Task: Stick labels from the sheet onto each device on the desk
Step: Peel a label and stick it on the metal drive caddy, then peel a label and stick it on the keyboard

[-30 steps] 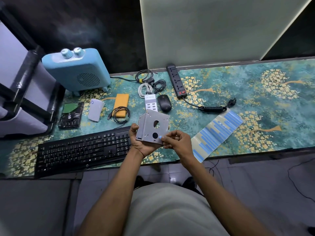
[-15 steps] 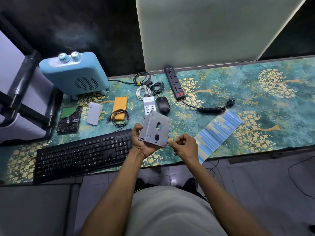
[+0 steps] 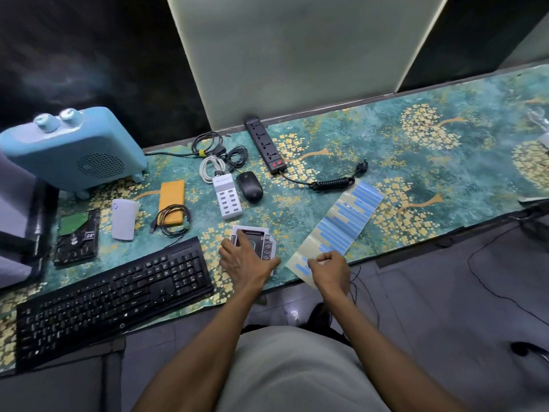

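Head view, desk (image 3: pixel 445 179): left hand (image 3: pixel 242 264) rests flat, fingers relaxed, on metal drive caddy (image 3: pixel 266 245) beside keyboard (image 3: pixel 116 292). Right hand (image 3: pixel 329 270), fingers curled, apparently pinching near end of label sheet (image 3: pixel 341 224).
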